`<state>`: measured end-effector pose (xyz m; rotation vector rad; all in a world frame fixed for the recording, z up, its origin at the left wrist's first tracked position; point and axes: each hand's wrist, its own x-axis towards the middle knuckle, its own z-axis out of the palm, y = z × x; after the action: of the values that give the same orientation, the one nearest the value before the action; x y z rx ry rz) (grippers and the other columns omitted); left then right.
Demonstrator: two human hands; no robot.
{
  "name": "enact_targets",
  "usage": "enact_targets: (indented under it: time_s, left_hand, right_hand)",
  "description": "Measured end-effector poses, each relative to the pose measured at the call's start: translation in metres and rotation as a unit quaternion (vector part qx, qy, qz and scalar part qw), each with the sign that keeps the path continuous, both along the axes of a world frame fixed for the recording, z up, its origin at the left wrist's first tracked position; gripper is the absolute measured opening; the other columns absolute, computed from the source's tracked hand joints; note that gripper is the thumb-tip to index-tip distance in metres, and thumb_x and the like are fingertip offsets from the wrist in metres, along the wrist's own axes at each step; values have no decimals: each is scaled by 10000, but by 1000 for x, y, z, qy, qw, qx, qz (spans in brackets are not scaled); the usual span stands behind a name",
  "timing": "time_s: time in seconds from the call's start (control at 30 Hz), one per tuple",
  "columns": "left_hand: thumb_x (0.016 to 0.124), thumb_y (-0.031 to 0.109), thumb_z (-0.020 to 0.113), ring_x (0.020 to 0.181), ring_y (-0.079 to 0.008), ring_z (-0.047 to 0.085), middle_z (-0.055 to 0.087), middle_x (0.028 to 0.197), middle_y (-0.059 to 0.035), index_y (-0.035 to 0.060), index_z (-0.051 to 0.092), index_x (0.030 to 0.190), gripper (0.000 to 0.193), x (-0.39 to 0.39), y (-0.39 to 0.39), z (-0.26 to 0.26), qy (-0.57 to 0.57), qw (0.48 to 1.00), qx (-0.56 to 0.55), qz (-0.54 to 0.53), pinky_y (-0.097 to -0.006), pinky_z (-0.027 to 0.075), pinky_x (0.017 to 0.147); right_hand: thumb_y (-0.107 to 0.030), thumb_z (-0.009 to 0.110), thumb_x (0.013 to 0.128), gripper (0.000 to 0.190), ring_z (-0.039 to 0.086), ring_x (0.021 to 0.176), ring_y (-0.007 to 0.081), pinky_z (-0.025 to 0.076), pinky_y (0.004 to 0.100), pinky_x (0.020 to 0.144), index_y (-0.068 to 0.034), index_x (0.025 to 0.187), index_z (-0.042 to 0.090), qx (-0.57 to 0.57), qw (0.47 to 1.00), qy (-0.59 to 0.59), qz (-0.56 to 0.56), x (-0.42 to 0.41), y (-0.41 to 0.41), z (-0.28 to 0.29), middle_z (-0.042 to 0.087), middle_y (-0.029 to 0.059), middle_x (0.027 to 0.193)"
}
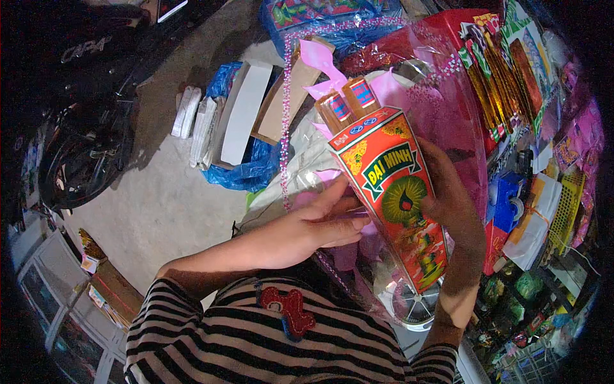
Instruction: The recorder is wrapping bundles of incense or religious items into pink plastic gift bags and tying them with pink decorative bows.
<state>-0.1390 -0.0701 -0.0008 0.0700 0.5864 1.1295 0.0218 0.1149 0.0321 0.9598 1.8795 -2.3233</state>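
Observation:
A tapered red carton (400, 192) with a candle picture and printed writing is tilted in front of my chest. My right hand (448, 187) is shut on its right side, thumb on the printed face. My left hand (331, 216) lies at its left edge with the thumb raised; whether those fingers grip the carton is hard to tell. Two brown bundles (362, 93), apparently incense sticks with blue and red labels, stick up at the carton's top end. Beneath it lie clear plastic wrapping with a dotted pink border (286, 120) and pink leaf-shaped pieces (319, 56).
Left of the wrapping are a long white box (244, 113), an open cardboard box (288, 91), stacked paper bundles (206, 129) and blue plastic (244, 175). Gold-wrapped packets (503, 77), a blue tape dispenser (506, 204) and a yellow basket (566, 213) crowd the right. A dark motorbike (91, 149) stands far left.

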Motion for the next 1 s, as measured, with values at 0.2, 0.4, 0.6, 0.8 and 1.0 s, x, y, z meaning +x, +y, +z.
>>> enact_targets:
  time_s: [0.2,0.4,0.6,0.8,1.0]
  left_hand:
    - [1021,243,409,1057,-191,582,519,1214,-164,83,-54,1496,682,3,5,-12,312,950,29,-14,-305,500,885]
    - [1005,216,457,871,-174,590,557,1089,-146,57,-84,1492,746,-4,7,-12,351,936,-10,10,-285,520,735]
    - [966,180,527,1043,-216,503,467,1237,-161,45,145,1498,668,-30,20,-16,615,773,28,150,-296,435,915]
    - [1001,304,446,1270,-228,431,432,1400,-174,-1,368,1420,524,-45,39,-30,595,775,68,201,-321,296,1080]
    - [1015,387,389,1291,-211,417,475,1374,-169,-37,395,1394,569,-39,45,-26,475,847,52,235,-310,285,1086]
  right_hand:
    - [-105,707,818,696,482,1210,212,390,348,1018,-20,1402,339,69,996,-52,-18,-8,-10,2,481,149,1331]
    - [-121,676,854,639,518,1166,208,421,348,989,-31,1396,349,93,989,-100,-54,-16,-14,7,512,154,1294]
    - [-153,670,863,618,518,1169,208,416,340,995,-30,1384,362,140,988,-56,-41,-13,-14,-2,523,155,1279]
    - [-144,662,869,596,508,1177,205,397,337,1009,-19,1376,375,123,991,-29,-41,-21,-15,-1,520,146,1280]
    - [-120,645,879,556,510,1157,183,407,324,994,0,1358,389,141,989,-6,-29,-33,-12,-7,525,132,1265]
